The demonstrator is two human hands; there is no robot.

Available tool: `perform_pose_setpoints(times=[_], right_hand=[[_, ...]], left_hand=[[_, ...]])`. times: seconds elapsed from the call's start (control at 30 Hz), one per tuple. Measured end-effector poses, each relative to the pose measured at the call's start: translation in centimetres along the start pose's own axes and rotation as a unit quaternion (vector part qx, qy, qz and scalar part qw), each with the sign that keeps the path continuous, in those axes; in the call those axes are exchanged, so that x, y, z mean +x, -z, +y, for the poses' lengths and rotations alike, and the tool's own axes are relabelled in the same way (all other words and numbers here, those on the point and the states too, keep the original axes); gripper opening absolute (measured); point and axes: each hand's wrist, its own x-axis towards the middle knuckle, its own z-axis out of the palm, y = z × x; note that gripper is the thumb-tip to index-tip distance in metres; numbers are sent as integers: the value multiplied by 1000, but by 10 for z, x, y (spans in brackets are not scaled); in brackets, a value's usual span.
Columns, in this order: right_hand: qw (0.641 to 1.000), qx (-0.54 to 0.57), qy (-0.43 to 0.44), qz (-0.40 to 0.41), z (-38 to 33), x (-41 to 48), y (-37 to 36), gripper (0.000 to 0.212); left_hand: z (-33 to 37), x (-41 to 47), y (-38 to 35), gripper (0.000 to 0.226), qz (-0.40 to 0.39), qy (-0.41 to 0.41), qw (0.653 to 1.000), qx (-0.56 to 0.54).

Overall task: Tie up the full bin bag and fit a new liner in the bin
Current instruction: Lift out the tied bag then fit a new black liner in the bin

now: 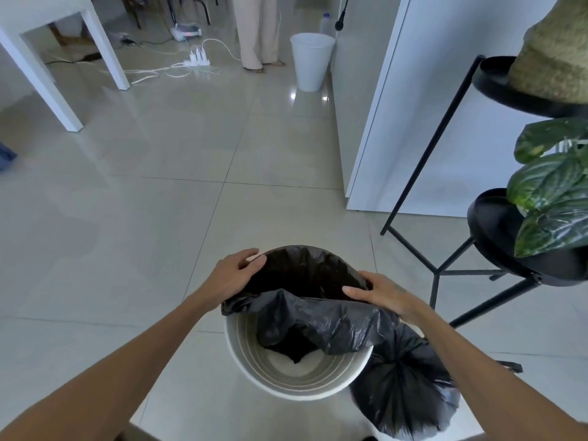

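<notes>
A white round bin (296,381) stands on the floor just in front of me. A new black liner (318,316) hangs in it, its mouth spread over the far rim while the near edge sags loose inside. My left hand (234,273) grips the liner's edge at the bin's far left rim. My right hand (381,292) presses the liner's edge down at the right rim. A tied, full black bin bag (404,396) sits on the floor against the bin's right side.
A black metal plant stand (445,268) with green leaves (547,192) stands close on the right. A white cabinet (413,122) is behind it. Further off are a second white bin (310,62), a person's legs (259,33), a power strip with cables (197,62) and white table legs (41,78).
</notes>
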Motion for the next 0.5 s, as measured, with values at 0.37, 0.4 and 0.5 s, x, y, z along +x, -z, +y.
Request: perform_pose_setpoints(times=[0.37, 0.4, 0.5], right_hand=[[937, -141, 185, 259, 45, -43, -38, 68], [916, -193, 216, 279, 50, -46, -41, 61], [839, -326, 307, 310, 52, -58, -49, 43]], left_hand=[[-39, -59, -10, 42, 220, -177, 957, 74], [-42, -64, -9, 46, 211, -192, 951, 117], [-51, -79, -10, 49, 183, -254, 928, 203]])
